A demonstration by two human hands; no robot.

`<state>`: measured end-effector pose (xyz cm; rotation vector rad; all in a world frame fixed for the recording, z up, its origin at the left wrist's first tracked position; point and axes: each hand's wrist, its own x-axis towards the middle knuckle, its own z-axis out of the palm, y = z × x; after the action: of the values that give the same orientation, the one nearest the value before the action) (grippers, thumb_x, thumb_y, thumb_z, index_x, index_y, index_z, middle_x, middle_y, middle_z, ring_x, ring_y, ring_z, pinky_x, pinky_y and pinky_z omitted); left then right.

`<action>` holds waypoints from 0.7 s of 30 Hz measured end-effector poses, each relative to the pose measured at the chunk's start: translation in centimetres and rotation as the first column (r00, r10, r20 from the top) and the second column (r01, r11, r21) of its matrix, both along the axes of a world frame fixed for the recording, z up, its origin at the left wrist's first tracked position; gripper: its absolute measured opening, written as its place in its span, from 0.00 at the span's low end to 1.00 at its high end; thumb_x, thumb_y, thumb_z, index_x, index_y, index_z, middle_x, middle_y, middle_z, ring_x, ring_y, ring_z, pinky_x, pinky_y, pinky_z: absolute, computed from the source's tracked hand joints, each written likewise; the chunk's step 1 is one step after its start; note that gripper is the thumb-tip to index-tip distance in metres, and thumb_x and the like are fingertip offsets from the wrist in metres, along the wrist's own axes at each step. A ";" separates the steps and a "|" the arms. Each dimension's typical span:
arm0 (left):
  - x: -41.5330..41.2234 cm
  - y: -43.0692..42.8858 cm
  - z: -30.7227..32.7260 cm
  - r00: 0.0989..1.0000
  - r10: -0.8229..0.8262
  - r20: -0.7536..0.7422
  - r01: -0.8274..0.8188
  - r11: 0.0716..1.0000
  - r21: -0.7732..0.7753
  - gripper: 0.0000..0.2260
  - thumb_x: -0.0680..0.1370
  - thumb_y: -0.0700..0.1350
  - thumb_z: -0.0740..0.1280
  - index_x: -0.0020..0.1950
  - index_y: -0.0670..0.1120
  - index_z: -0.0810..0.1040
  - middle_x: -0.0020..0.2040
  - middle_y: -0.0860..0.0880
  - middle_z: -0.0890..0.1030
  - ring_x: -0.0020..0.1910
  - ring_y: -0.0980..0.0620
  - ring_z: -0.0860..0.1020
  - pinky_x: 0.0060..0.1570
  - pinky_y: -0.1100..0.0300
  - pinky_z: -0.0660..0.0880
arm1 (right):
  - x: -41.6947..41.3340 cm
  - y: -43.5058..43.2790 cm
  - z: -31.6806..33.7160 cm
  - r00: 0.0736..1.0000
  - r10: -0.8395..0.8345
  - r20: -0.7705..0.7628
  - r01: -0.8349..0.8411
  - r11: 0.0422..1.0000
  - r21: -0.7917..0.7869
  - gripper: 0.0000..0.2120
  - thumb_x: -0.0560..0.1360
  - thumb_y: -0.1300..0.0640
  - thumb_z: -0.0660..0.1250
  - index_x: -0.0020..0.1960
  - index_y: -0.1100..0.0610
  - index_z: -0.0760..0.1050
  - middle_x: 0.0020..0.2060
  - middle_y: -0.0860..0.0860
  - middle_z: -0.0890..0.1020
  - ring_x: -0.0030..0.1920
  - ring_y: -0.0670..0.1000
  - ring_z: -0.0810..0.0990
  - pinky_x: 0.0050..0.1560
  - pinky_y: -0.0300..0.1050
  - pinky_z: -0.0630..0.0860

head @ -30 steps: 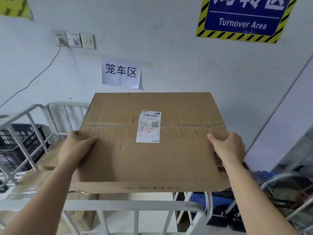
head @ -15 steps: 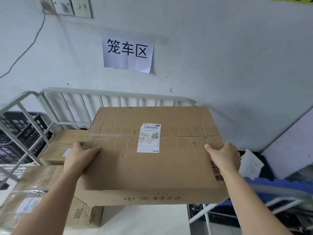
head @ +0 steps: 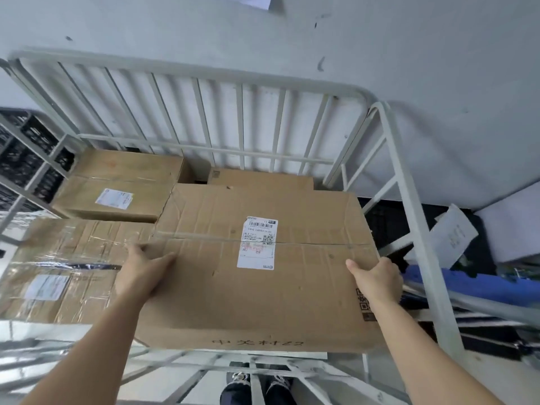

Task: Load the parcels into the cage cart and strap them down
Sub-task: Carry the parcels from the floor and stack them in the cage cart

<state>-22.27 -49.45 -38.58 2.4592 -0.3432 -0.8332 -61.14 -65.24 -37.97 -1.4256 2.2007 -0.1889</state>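
A second ago I had the carton (head: 263,302) up against the wall above the near rail. Now it is down inside the cage cart (head: 204,74), level with the parcels already loaded. This one is nearly placed, and I see no strap yet.

My left hand (head: 143,276) grips the carton's edge at nine o'clock, thumb flat on the top face and fingers tucked under out of sight. My right hand (head: 377,280) clamps the edge at three o'clock the same way, knuckles curled over the rim. I cannot tell whether the underside rests on anything yet.

At nine o'clock from the carton lies a taped parcel (head: 67,264), its brown board wrapped in glossy, wrinkled clear tape. At eleven o'clock sits a plain parcel (head: 117,185), matte with a white label. At twelve o'clock a low box (head: 263,178) shows only a strip of its top.

My carton is wide, flat, worn corrugated board, creased and dented, with one tape seam across it and a white shipping label (head: 258,242) over that seam. The cart's bars are smooth, pale painted tube with rounded corners.
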 end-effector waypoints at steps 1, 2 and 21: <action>0.0 0.0 -1.1 1.000 -0.004 0.002 0.004 1.000 0.016 0.34 0.66 0.58 0.75 0.66 0.46 0.68 0.60 0.42 0.78 0.57 0.39 0.77 0.58 0.44 0.74 | -0.1 0.0 -1.3 1.000 -0.002 0.002 0.002 1.000 0.021 0.34 0.69 0.40 0.73 0.62 0.65 0.71 0.60 0.61 0.75 0.59 0.64 0.75 0.53 0.57 0.76; -0.1 -0.1 -2.0 1.000 -0.013 0.010 0.013 0.999 0.031 0.34 0.66 0.57 0.75 0.67 0.46 0.68 0.60 0.41 0.78 0.57 0.38 0.77 0.58 0.46 0.74 | 0.0 0.1 -2.5 1.000 -0.005 0.006 0.005 0.999 0.040 0.34 0.69 0.40 0.73 0.62 0.65 0.71 0.59 0.61 0.76 0.59 0.64 0.75 0.53 0.57 0.77; 0.9 0.1 -22.4 0.997 -0.005 -0.077 0.021 0.977 0.212 0.27 0.71 0.40 0.76 0.65 0.40 0.67 0.58 0.38 0.75 0.57 0.38 0.75 0.55 0.47 0.72 | -0.1 2.4 -24.1 0.999 -0.047 0.019 0.041 0.970 0.242 0.30 0.65 0.44 0.77 0.60 0.58 0.74 0.54 0.55 0.80 0.53 0.59 0.80 0.54 0.58 0.78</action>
<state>-21.34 -49.39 -60.99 2.6148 -0.2537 -1.0133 -61.22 -62.85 -62.04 -1.2357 2.1527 0.0458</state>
